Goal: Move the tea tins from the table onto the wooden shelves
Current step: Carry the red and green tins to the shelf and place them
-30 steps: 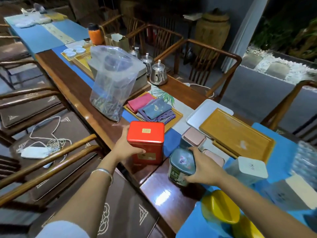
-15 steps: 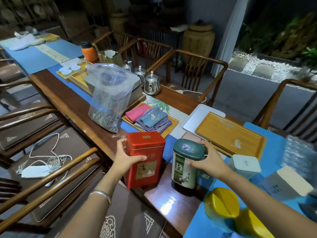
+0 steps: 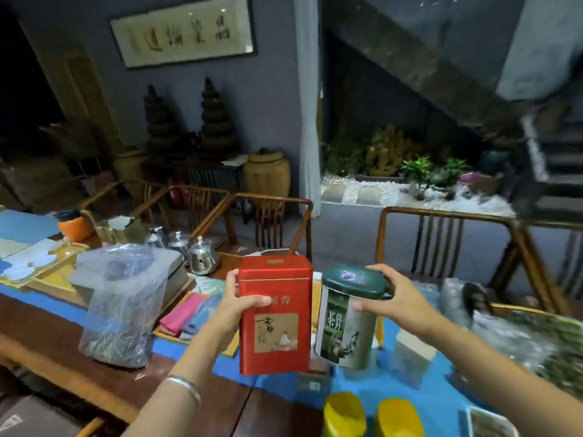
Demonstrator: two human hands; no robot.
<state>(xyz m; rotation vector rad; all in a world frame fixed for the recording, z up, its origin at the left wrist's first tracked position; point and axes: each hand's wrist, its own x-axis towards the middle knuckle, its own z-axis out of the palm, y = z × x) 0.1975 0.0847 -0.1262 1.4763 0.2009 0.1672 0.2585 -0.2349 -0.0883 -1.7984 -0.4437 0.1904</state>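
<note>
Both tins have been lifted well clear of the bench point(image 3: 94, 370) now, red tea tin point(image 3: 275, 316) gripped by left hand point(image 3: 235, 305) fingers, green tea tin point(image 3: 347, 316) by right hand point(image 3: 399, 302).

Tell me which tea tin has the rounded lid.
The green tin in the right hand; the red tin in the left hand is boxy, flat-topped.

I see two bare forearms, no sleeves showing. My left wrist wears a thin silver bangle point(image 3: 186, 387); the right wrist wears nothing.
</note>
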